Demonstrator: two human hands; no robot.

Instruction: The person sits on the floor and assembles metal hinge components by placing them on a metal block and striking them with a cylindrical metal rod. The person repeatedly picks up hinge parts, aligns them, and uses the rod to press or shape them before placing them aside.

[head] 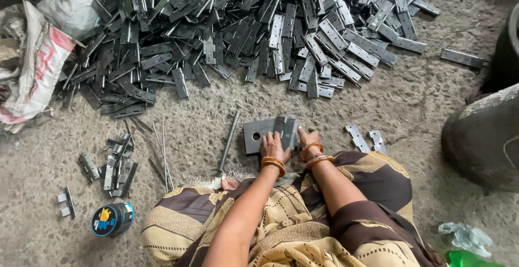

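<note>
A huge pile of grey hinge plates (pixel 259 29) fills the upper half of the frame, spilling across the rough floor (pixel 421 104). At the upper left lie crumpled sacks (pixel 38 56), and a dark drum (pixel 484 137) stands at the right edge. Bottom centre, the person's lap is covered in brown and tan patterned cloth (pixel 303 229). Just above it, at the middle of the frame, a flat dark block (pixel 257 134) with a round hole lies on the floor, and a hinge (pixel 285 129) rests on its right part. The left hand (pixel 273 145) lies palm down on the block, fingers together, touching the hinge's lower edge. The right hand (pixel 307 137) sits just beside the hinge on its right; whether it pinches the hinge I cannot tell. Left of the block lies a thin rod (pixel 228 142), a small heap of joined hinges (pixel 116 164) at the lower left, and below that a blue-lidded round tin (pixel 112 219). Two loose plates (pixel 366 138) lie right of the hands.
</note>
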